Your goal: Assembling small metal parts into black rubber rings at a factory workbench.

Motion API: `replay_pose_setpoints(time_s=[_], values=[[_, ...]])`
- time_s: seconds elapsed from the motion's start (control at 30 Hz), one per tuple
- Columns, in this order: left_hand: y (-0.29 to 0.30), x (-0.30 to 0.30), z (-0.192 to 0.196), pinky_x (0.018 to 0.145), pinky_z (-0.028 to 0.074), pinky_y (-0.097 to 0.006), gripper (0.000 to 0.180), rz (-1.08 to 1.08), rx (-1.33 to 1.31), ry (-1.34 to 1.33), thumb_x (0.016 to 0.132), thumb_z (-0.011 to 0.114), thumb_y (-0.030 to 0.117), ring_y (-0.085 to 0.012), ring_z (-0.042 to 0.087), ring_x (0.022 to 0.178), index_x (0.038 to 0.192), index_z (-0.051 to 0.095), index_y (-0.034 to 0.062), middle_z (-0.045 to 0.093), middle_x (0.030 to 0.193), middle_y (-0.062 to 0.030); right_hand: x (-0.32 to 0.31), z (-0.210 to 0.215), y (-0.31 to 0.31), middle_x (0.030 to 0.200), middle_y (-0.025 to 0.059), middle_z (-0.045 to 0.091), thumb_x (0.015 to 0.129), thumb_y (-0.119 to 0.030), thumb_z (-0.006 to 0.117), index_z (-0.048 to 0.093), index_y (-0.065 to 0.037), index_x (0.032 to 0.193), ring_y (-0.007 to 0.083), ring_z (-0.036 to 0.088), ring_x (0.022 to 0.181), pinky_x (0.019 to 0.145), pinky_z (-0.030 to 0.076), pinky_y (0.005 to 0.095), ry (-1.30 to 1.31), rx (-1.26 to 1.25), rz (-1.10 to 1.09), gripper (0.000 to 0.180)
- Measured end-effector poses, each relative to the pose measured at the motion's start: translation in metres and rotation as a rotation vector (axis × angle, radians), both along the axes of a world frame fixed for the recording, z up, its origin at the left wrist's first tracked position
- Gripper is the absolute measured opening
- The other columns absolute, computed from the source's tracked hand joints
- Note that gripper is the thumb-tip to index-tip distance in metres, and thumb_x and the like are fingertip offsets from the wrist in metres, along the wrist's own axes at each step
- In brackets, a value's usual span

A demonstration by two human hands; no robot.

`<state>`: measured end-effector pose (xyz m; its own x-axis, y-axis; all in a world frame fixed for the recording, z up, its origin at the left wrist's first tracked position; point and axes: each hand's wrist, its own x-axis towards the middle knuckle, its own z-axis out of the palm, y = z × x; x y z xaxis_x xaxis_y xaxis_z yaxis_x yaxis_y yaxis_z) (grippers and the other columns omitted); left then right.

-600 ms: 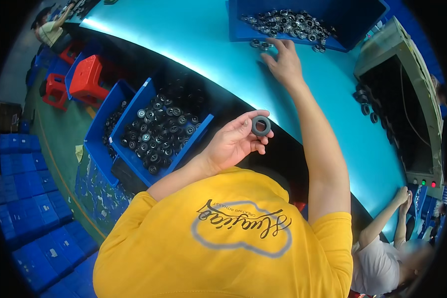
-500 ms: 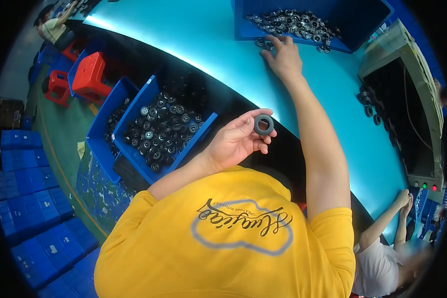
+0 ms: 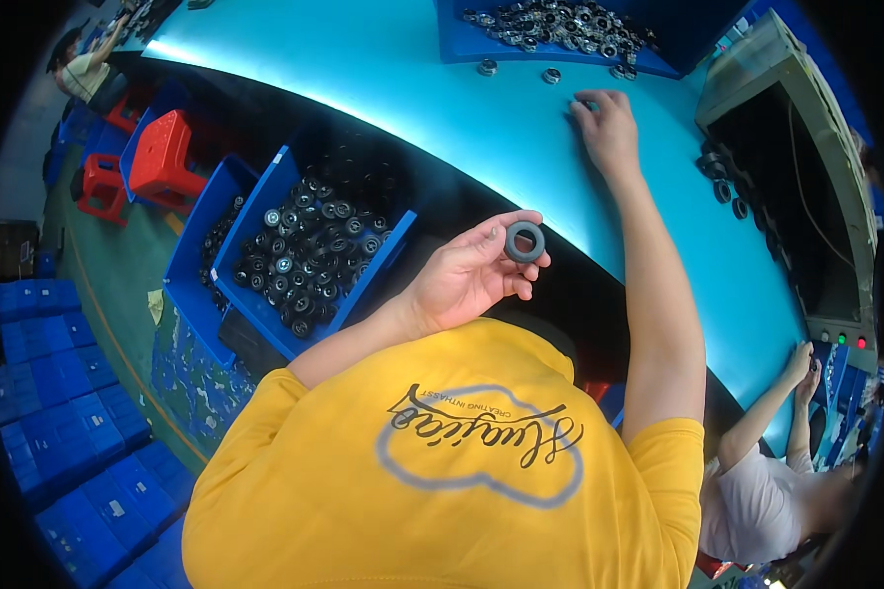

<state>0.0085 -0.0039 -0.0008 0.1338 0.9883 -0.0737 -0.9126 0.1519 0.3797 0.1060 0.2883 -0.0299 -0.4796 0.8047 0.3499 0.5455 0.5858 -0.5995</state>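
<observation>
My left hand [image 3: 476, 275] pinches a black rubber ring [image 3: 524, 242], like a small tyre, between thumb and fingers, above my lap near the table edge. The ring's open middle faces up. My right hand [image 3: 609, 133] is over the turquoise table [image 3: 383, 83], its fingers curled together. A dark bit shows between thumb and forefinger, too small and covered to name. Just beyond it lie small shiny wheel hubs, one [image 3: 552, 75] to the left and another [image 3: 487, 67] farther left. More hubs [image 3: 570, 27] fill part of a blue bin [image 3: 688, 34] behind.
Left of me, a blue crate [image 3: 368, 285] holds many black wheels [image 3: 314, 245]. Black rings [image 3: 723, 191] lie by the opening of a grey machine [image 3: 805, 108] at right. Red stools [image 3: 167, 157] and stacked blue boxes [image 3: 59, 393] stand leftward. A co-worker [image 3: 756, 501] sits at lower right.
My right hand has moved right and back from the bin's front edge, its fingers now curled. One hub shows where the hand was. The left hand still holds the ring; the view has shifted slightly.
</observation>
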Motion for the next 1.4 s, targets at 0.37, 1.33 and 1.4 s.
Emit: replay_pose_setpoints(time_s=[0.37, 1.33, 1.4], values=[[0.005, 0.008, -0.007, 0.085, 0.057, -0.034, 0.05, -0.029, -0.038, -0.004, 0.108, 0.048, 0.032, -0.0222, 0.064, 0.1, 0.147, 0.041, 0.0009, 0.061, 0.12, -0.0216, 0.078, 0.05, -0.141, 0.114, 0.0081, 0.066, 0.092, -0.009, 0.073, 0.062, 0.003, 0.125, 0.0137, 0.062, 0.097, 0.087, 0.052, 0.0284, 0.755, -0.93, 0.084, 0.037], [0.004, 0.023, 0.011, 0.084, 0.052, -0.025, 0.051, 0.169, -0.012, 1.256, 0.078, 0.084, -0.001, -0.0125, 0.06, 0.099, 0.125, 0.064, -0.0019, 0.052, 0.117, -0.0062, 0.117, 0.013, -0.222, 0.099, 0.0039, 0.067, 0.086, 0.0, 0.079, 0.063, 0.0, 0.118, 0.0103, 0.065, 0.089, 0.082, 0.055, 0.0242, 0.958, -1.194, 0.083, 0.036], [0.004, 0.024, 0.011, 0.083, 0.052, -0.025, 0.051, 0.163, -0.015, 1.262, 0.077, 0.084, -0.001, -0.0123, 0.06, 0.098, 0.125, 0.064, -0.0017, 0.052, 0.117, -0.0061, 0.116, 0.011, -0.223, 0.101, 0.0038, 0.067, 0.086, 0.0, 0.079, 0.063, 0.0, 0.119, 0.0101, 0.065, 0.09, 0.083, 0.055, 0.0239, 0.954, -1.204, 0.092, 0.036]])
